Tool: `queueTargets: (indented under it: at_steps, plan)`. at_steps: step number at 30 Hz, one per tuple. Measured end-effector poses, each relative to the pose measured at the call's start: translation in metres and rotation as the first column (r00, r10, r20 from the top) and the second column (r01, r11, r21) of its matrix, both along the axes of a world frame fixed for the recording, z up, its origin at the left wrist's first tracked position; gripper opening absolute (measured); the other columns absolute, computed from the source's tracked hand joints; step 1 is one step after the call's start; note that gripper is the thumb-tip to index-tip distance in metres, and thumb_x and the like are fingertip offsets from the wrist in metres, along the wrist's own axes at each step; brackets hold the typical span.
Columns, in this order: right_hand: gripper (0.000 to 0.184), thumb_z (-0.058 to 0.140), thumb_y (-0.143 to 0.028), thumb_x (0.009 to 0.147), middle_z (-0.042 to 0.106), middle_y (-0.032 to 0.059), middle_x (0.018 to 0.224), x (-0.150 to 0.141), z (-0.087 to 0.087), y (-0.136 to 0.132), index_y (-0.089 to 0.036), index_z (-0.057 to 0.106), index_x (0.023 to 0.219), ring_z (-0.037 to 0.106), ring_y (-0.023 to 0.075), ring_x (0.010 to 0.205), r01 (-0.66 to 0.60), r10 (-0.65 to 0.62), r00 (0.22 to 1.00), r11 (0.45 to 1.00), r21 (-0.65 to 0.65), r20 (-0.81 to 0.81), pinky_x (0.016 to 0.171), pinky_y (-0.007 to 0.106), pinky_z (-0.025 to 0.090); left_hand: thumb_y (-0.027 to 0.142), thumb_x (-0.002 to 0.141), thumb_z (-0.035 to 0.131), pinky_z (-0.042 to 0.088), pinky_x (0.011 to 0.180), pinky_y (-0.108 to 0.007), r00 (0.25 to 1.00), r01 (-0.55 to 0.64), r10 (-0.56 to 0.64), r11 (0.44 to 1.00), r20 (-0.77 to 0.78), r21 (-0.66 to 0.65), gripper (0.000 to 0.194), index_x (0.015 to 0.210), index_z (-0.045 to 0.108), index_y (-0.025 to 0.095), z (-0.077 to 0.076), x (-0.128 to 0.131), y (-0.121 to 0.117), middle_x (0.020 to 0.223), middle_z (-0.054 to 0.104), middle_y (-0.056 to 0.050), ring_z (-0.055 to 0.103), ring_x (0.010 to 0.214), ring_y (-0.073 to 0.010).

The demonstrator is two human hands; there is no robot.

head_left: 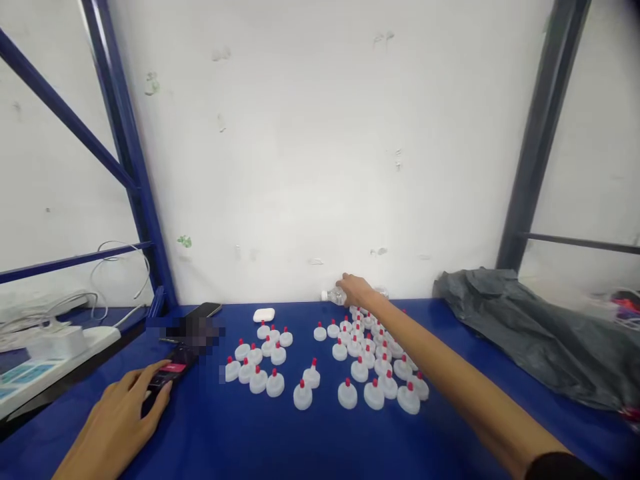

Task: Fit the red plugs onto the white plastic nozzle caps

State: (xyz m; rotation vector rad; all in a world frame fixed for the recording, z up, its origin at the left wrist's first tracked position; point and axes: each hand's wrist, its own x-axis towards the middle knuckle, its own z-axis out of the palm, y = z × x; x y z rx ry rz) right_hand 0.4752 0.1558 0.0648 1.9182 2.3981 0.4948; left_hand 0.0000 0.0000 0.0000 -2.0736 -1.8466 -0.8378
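My left hand [120,413] is at the left side of the blue table, its thumb and fingers closed around the near end of a dark smartphone [175,368] with a lit screen. At the back, against the wall, my right hand [356,291] grips a clear plastic bottle [338,296] that lies on its side, white cap to the left. Under and beside my right forearm stand many white round caps with red tips [369,357], partly hidden by the arm. A smaller group of the same caps [257,380] stands left of the middle.
Another dark phone [206,311] lies behind the left one, and a small white case [264,315] is near the wall. Grey plastic sheeting [493,333] covers the right side. A power strip with cables [65,360] lies far left. Blue rack posts [127,133] frame the table.
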Motion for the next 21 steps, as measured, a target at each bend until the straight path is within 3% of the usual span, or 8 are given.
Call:
queueTargets:
  at_steps: [4,11,16,19,21]
  plan:
    - [0.035,0.062,-0.037,0.097,0.061,0.0095,0.129,0.003,-0.006,0.004,-0.019,0.059,0.128,0.064,0.0231,0.108,-0.014,0.015,0.999,1.000,0.016,-0.036,0.090,0.044,0.056,0.044,0.100,0.038,0.051,0.099,-0.050,0.993,-0.070,0.065,0.996,-0.100,-0.051,0.047,0.124,0.062,0.012,0.008,0.008,-0.008,0.118,0.067,-0.014,0.066,0.108,-0.0341]
    - [0.036,0.062,-0.038,0.097,0.060,0.0096,0.130,0.019,0.002,-0.010,-0.019,0.059,0.128,0.064,0.0231,0.108,-0.067,0.098,0.982,0.980,0.187,-0.159,0.091,0.045,0.056,0.042,0.097,0.041,0.055,0.092,-0.049,0.970,-0.076,0.097,0.992,-0.225,0.101,0.039,0.116,0.064,0.018,0.006,0.004,-0.003,0.114,0.067,-0.010,0.064,0.109,-0.0338]
    - [0.033,0.044,-0.039,0.104,0.065,0.0121,0.121,0.065,0.014,-0.044,-0.020,0.064,0.122,0.058,0.0283,0.117,-0.031,0.137,0.939,0.947,0.319,-0.316,0.102,0.050,0.045,0.039,0.097,0.043,0.047,0.103,-0.053,0.987,0.082,-0.046,0.967,-0.151,0.242,0.028,0.111,0.062,0.023,0.000,0.021,-0.008,0.111,0.068,-0.005,0.061,0.110,-0.0295]
    - [0.037,0.038,-0.039,0.104,0.066,0.0133,0.120,0.100,0.008,-0.070,-0.021,0.067,0.115,0.056,0.0305,0.116,0.017,0.135,0.899,0.940,0.340,-0.417,0.103,0.050,0.041,0.043,0.095,0.047,0.044,0.108,-0.050,0.974,0.226,-0.209,0.937,-0.089,0.266,0.030,0.112,0.063,0.025,-0.011,0.053,-0.018,0.114,0.066,-0.006,0.060,0.114,-0.0293]
    - [0.041,0.033,-0.041,0.104,0.068,0.0121,0.116,0.120,-0.001,-0.085,-0.022,0.069,0.109,0.058,0.0300,0.114,0.050,0.125,0.860,0.944,0.327,-0.494,0.104,0.049,0.041,0.046,0.092,0.050,0.041,0.111,-0.051,0.960,0.278,-0.271,0.934,-0.064,0.225,0.038,0.122,0.062,0.027,-0.020,0.080,-0.024,0.128,0.061,-0.007,0.056,0.122,-0.0320]
